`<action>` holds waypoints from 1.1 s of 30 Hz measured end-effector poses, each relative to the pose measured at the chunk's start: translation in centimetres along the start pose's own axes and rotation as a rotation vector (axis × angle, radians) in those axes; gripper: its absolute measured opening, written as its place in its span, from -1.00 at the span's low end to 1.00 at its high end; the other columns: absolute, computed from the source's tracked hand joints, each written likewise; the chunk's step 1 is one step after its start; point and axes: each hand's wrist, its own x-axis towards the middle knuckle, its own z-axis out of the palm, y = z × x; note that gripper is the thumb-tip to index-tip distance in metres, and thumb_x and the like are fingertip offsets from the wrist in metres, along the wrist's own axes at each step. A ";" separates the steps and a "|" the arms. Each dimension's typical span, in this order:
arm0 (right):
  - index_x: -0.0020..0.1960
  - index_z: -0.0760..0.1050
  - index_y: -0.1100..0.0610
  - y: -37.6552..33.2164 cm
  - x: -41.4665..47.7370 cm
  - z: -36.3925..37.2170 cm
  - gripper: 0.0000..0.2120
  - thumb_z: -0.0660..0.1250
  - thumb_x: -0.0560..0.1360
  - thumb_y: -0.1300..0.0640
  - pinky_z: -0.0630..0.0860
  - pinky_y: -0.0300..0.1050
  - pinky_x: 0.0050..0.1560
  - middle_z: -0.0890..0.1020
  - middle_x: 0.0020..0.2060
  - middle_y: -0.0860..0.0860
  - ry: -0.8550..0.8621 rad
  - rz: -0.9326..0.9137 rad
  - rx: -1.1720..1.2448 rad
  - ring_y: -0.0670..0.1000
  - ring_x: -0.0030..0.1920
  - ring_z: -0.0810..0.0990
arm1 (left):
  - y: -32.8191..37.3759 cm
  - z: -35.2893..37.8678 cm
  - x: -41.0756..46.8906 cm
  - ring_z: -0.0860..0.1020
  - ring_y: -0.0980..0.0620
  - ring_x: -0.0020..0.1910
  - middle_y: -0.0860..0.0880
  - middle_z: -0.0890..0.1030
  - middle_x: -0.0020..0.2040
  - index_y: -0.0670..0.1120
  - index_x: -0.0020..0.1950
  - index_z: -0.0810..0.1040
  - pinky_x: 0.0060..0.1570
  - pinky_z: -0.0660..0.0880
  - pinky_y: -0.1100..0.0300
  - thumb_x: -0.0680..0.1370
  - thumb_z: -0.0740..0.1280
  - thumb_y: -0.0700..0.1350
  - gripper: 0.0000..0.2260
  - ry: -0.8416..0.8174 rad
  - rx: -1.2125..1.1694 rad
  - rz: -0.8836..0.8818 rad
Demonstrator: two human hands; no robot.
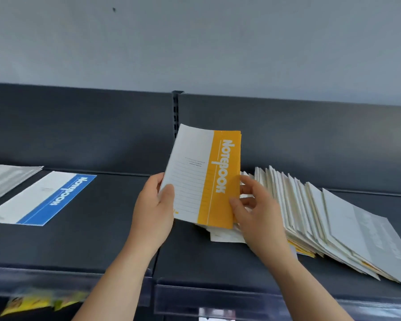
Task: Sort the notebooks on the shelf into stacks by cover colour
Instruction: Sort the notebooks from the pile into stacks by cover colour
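Fingers [160, 181] of the left hand [154, 212] curl behind the white left edge of a yellow notebook [204, 179] while the thumb presses on its front, so this hand grips it. The right hand [257, 216] pinches the opposite side, thumb laid on the lower part of the yellow band and the other fingers [249, 181] bent round the right edge. The yellow notebook is held upright and slightly tilted above the middle of the shelf [102, 239], clear of the shelf floor, its cover half white with ruled lines and half yellow with the word "Notebook" running sideways. Thin extra edges show behind its top right corner, so more than one copy may be in the grip, though I cannot tell how many. Just behind and to the right of the right hand, a long row of notebooks [310, 216] lies fanned and overlapping, leaning towards the right, mostly pale backs with slivers of yellow at the lower edges. Well apart to the left, a blue notebook [56, 198] lies flat on the shelf, and beside it at the far left sits a grey stack [7, 179]. Dark back panels [79, 126] rise behind the shelf under a pale wall [195, 38]. Below the clear front rail [218, 295], blurred yellow packets [33, 302] show.
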 end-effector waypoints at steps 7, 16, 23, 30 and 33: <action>0.02 0.34 -0.29 -2.4 -0.5 11.6 -0.68 0.25 0.55 0.17 0.53 -0.34 -0.24 0.55 -0.11 -0.22 -0.188 -0.033 -0.103 -0.22 -0.16 0.55 | -4.5 -10.3 3.3 0.52 0.24 -0.05 0.20 0.54 0.01 0.09 0.15 0.41 -0.42 0.41 0.46 0.59 0.18 -0.18 -0.79 -0.006 0.193 -0.073; 0.11 0.44 0.00 -1.7 -0.6 21.8 -0.85 0.19 0.56 0.13 0.57 -0.12 -0.07 0.53 -0.06 -0.07 -0.233 0.075 -0.357 -0.09 -0.10 0.54 | -11.9 -17.7 7.5 0.51 0.12 0.05 0.07 0.54 0.15 0.01 0.26 0.46 -0.31 0.42 0.42 0.59 0.26 -0.06 -0.76 -0.152 0.465 -0.069; 0.10 0.42 0.09 -1.2 -0.9 23.4 -0.83 0.10 0.59 0.09 0.48 -0.08 -0.01 0.45 -0.03 -0.01 -0.263 0.104 -0.557 0.06 -0.04 0.50 | -14.2 -17.8 8.8 0.45 0.07 0.01 -0.02 0.40 0.10 -0.07 0.23 0.46 -0.19 0.47 0.34 0.58 0.27 -0.04 -0.75 -0.186 0.604 -0.058; 0.27 0.48 0.07 -1.2 -1.3 23.3 -0.69 0.15 0.59 0.01 0.39 -0.13 0.23 0.45 0.19 -0.02 -0.220 0.046 -0.667 -0.01 0.15 0.45 | -13.7 -17.5 8.1 0.35 0.03 0.23 -0.06 0.36 0.22 -0.10 0.30 0.36 0.04 0.46 0.26 0.57 0.28 -0.02 -0.66 -0.142 0.721 -0.065; 0.25 0.49 0.07 -1.5 -1.3 23.3 -0.70 0.16 0.59 0.01 0.40 -0.18 0.20 0.49 0.16 -0.04 -0.192 0.025 -0.668 -0.03 0.14 0.45 | -13.4 -17.7 8.1 0.36 0.03 0.20 -0.05 0.40 0.20 -0.07 0.25 0.42 0.09 0.45 0.23 0.59 0.23 0.05 -0.70 -0.164 0.859 -0.001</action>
